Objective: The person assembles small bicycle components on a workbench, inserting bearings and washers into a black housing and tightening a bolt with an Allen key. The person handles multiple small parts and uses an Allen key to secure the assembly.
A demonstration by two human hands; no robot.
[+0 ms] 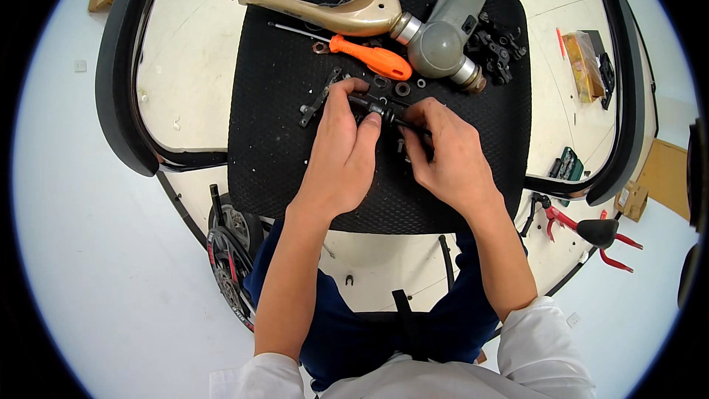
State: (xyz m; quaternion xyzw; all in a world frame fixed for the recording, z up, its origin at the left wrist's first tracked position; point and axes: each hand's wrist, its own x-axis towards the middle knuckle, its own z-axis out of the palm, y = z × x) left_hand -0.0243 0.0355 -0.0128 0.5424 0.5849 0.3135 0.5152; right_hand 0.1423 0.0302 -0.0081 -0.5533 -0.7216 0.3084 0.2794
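Observation:
Over the black chair seat (273, 155), my left hand (343, 148) is closed round a dark cylindrical part (371, 107), its thumb pressed on the part's side. Close by on the right, my right hand (449, 146) pinches a thin black rod (410, 125) that meets the cylindrical part; the fingers partly hide where they join. Beside my left fingers lies a dark metal bracket (316, 103). Just beyond both hands rest a few small rings and a washer (402, 89). An orange-handled screwdriver (373, 57) lies farther off, its shaft pointing left.
A beige fork (354, 11) joined to a grey tube assembly (436, 48) spans the seat's far side. Several black parts (501, 48) are piled at the right. Chair armrests (118, 66) flank the seat. A wheel (230, 266) and a red frame piece (565, 225) are on the floor.

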